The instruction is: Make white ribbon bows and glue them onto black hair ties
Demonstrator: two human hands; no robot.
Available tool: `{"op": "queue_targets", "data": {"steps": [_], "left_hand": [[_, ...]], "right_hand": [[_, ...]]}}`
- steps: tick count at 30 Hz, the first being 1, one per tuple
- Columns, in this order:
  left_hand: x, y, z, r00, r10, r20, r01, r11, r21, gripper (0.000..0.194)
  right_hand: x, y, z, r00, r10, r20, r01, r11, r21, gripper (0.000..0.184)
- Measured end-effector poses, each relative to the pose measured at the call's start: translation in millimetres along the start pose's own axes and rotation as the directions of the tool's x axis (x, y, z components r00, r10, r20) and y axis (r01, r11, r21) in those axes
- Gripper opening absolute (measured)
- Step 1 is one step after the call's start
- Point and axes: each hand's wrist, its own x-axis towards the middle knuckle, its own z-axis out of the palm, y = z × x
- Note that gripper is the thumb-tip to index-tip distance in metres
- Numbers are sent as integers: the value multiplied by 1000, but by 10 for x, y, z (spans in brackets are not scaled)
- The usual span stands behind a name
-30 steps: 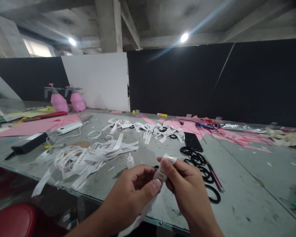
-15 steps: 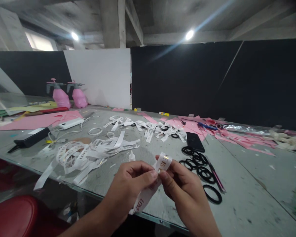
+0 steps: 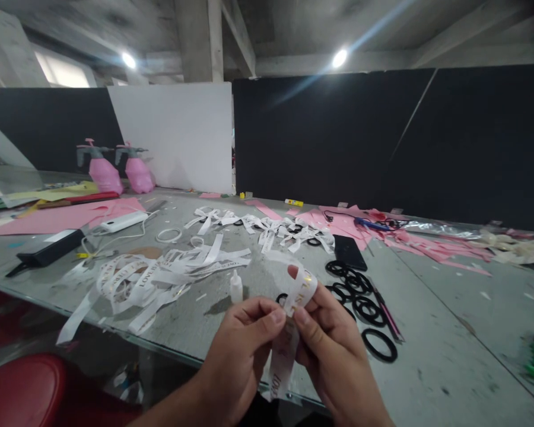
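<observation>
A white ribbon (image 3: 301, 292) printed with gold letters is looped between my two hands, its lettered tail hanging down below them. My left hand (image 3: 249, 332) pinches the ribbon between thumb and fingers. On the other side, my right hand (image 3: 333, 341) is closed on the loop, a fingertip showing through it. Part of a black ring (image 3: 282, 298) peeks out by the left fingertips; whether it is held I cannot tell. Just beyond my left hand stands a small white squeeze bottle (image 3: 236, 287). Several black rings (image 3: 360, 290) lie right of my right hand.
Loose lettered ribbon (image 3: 146, 276) is heaped at the left. Finished-looking white bows (image 3: 267, 228) lie in a row farther back, beside a black phone (image 3: 349, 252). Pink sprayers (image 3: 104, 173) and pink sheets (image 3: 338, 220) are at the back. A red stool (image 3: 22, 388) stands lower left.
The ribbon loop has shifted up and opened wider, with an end now sticking out to the left. The hanging tail has swung right. More of the squeeze bottle and a black ring now show.
</observation>
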Motion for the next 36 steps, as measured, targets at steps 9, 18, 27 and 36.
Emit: {"op": "queue_targets", "data": {"steps": [9,18,27,36], "left_hand": [[51,55,32,981,181,73,-192,827,528,33],[205,-123,63,986,166,29,-164,904,394,36],[412,-398,-112,986,129,-104,-67,883,464,49],[395,-491,-261,991,-2,-136,68,872,484,52]], "right_hand": [[79,-209,-164,989,-145,30,144,901,-408,44],[213,-210,-187,958,-281,55,271,829,-490,31],[904,-228,-531,890,-424,168,401,551,-732,11],[1077,158,-941,807,-586,76,314,316,-895,13]]}}
